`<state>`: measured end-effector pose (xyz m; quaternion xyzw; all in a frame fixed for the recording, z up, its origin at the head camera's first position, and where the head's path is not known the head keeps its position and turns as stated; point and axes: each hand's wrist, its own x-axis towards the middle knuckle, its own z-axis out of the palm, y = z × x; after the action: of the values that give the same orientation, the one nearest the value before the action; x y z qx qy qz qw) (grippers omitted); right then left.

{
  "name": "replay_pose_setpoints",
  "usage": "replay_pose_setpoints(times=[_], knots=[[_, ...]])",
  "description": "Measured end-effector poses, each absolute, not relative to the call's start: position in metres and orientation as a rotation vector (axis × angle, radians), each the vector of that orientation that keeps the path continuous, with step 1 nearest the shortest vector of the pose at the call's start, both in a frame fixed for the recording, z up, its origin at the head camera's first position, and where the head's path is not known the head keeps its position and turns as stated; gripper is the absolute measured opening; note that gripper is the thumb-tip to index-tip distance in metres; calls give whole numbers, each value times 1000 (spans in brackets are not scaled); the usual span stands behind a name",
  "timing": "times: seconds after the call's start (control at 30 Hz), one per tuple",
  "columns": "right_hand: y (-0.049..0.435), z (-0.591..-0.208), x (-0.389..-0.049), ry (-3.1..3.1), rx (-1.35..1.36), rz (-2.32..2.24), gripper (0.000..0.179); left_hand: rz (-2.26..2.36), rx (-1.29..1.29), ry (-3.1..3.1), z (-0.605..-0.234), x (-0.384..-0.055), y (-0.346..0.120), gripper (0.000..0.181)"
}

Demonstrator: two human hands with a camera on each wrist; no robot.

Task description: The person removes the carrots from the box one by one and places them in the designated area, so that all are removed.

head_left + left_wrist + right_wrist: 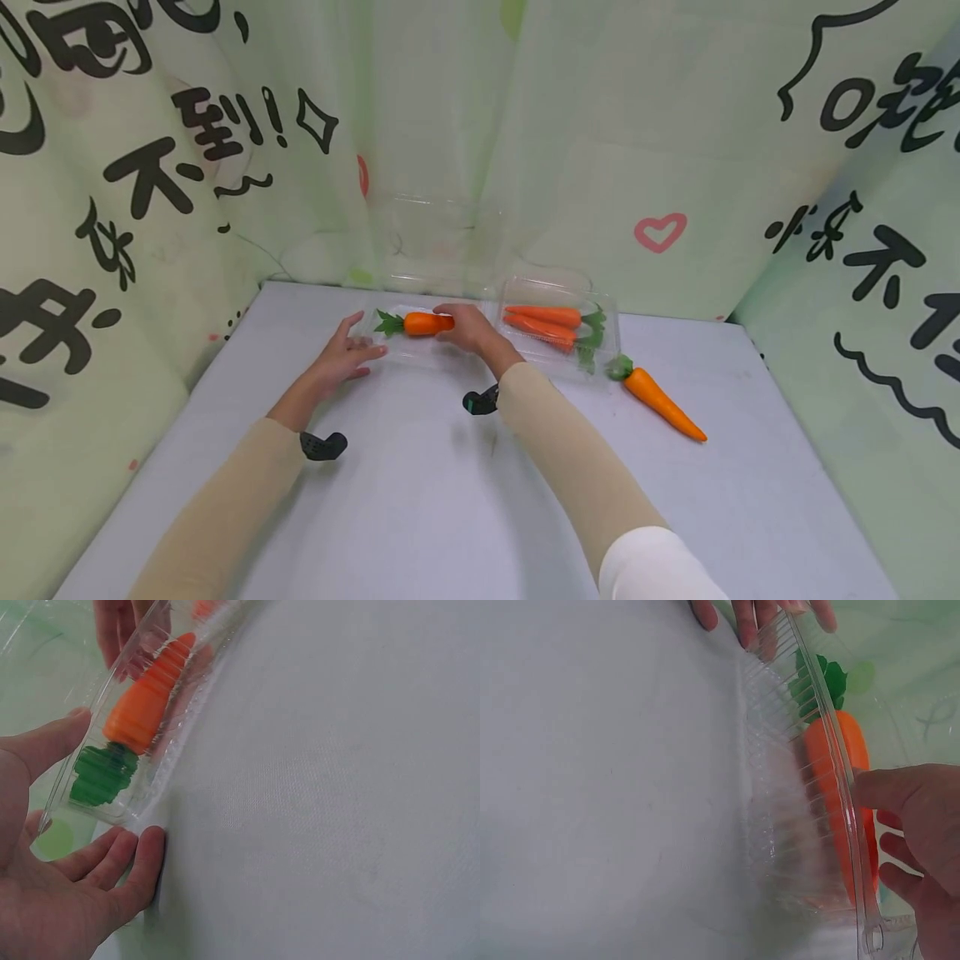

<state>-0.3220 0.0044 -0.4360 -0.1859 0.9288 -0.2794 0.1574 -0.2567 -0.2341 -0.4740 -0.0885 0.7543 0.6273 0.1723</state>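
An orange carrot (426, 323) with green leaves lies in a clear plastic box (142, 802) at the back of the table, leaves to the left. My left hand (341, 360) is spread around the box's left end; in the left wrist view its thumb touches the rim and its fingertips are by the bottom corner. Over the carrot's tip end reaches my right hand (472, 331). In the right wrist view its thumb (877, 787) is at the front rim, with the other fingers loosely bent behind the carrot. Their contact with it is unclear.
Beside it on the right, a second clear box (615, 321) holds two carrots (543, 317). A loose carrot (663, 402) lies slantwise on the white table (420, 500). The first box's clear lid (442, 237) stands up against the printed curtain (585, 167).
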Motion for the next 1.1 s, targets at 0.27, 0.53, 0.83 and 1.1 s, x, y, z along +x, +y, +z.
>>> replay_pose_setpoints(times=[0.27, 0.53, 0.83, 1.1], knots=[[3, -438, -323, 2651, -580, -697, 53, 1764, -254, 2164, -474, -256, -231, 92], [0, -437, -321, 2655, -591, -694, 44, 1759, -238, 2189, -476, -258, -234, 95], [1, -440, -319, 2663, -607, -663, 35, 1753, -248, 2173, -475, -257, -233, 94], [3, -444, -322, 2667, -601, -808, 34, 1737, -266, 2188, -474, -257, -233, 93]])
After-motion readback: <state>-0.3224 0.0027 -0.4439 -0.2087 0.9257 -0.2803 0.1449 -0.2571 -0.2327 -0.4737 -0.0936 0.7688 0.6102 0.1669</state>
